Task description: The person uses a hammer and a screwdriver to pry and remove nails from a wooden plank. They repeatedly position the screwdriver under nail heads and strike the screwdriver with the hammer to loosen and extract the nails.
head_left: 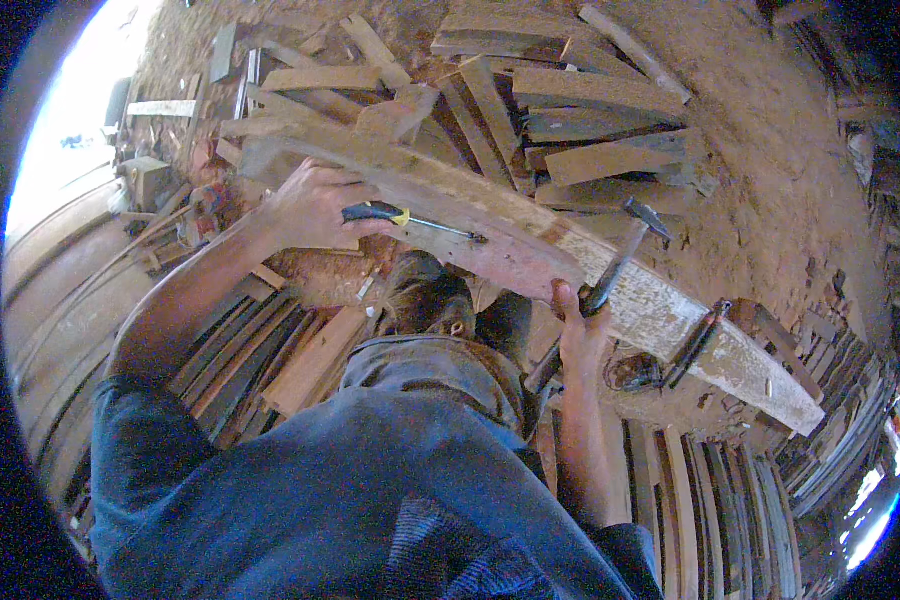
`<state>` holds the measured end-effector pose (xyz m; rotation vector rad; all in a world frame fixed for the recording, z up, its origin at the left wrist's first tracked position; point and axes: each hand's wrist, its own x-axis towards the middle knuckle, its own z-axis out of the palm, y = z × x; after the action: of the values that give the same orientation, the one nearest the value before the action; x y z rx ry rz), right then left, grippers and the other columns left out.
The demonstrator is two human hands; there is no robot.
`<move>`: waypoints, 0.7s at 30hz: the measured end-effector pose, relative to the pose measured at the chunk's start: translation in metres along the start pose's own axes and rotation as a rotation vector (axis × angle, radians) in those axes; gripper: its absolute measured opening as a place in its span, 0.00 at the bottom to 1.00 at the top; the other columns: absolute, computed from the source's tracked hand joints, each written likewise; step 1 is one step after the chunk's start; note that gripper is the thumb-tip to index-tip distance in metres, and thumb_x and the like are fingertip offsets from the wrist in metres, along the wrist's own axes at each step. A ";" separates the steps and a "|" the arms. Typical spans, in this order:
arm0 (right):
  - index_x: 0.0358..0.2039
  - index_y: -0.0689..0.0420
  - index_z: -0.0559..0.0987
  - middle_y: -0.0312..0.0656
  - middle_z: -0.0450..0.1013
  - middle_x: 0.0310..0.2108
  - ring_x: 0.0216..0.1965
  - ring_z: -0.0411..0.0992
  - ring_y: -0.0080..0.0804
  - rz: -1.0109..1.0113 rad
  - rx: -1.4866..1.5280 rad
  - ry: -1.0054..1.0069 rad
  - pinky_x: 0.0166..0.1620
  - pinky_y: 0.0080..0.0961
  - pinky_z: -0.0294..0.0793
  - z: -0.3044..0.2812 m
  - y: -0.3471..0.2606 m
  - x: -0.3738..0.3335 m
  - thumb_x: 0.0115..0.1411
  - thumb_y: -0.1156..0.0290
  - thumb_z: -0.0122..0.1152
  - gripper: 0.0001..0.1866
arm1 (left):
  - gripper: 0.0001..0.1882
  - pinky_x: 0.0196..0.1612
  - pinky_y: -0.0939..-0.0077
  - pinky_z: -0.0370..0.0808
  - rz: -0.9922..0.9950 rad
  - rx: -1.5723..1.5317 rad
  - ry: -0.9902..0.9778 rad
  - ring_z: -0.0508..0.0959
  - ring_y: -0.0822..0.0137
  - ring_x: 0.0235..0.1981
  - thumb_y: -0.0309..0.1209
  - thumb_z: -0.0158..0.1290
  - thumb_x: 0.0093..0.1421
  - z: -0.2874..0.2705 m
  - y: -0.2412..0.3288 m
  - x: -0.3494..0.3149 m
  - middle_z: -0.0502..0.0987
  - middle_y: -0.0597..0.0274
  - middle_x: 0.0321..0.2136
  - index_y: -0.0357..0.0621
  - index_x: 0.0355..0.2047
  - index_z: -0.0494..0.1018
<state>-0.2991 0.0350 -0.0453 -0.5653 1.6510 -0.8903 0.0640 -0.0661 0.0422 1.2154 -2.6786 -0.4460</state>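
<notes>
Here, a long beam (525, 255) runs slantwise in front of the person, its far-left end bare grey wood, its right half flaked with whitish paint. Against its near face lies a screwdriver (375, 213) with a dark, yellow-marked handle, the tip meeting a small dark spot in the wood. The left hand (320, 205), on the beam's left part, grasps that handle between thumb and fingers; how firmly, I cannot tell. Toward the middle of the beam, at its near edge, the right hand (582, 335) is clenched around a hammer (615, 270), whose head stands over the beam's far edge. Farther right, a dark long-handled tool (698, 345) lies across the beam's whitish stretch; its exact kind is unclear. Beyond the beam, a heap of wood offcuts (600, 95) covers brown ground (760, 170). On the beam's near side, rows of timber strips (675, 510) flank the person's blue shirt (320, 480).
</notes>
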 end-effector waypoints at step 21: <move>0.26 0.56 0.72 0.35 0.74 0.23 0.24 0.70 0.21 -0.089 -0.251 -0.081 0.26 0.20 0.68 -0.009 -0.001 0.002 0.56 0.62 0.71 0.16 | 0.20 0.39 0.63 0.77 0.098 0.028 0.179 0.77 0.55 0.40 0.45 0.64 0.49 0.064 -0.013 -0.035 0.76 0.60 0.40 0.47 0.37 0.76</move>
<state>-0.3088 0.0354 -0.0448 -0.8415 1.6855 -0.7182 0.0788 -0.0352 -0.0232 1.0707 -2.5846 -0.2731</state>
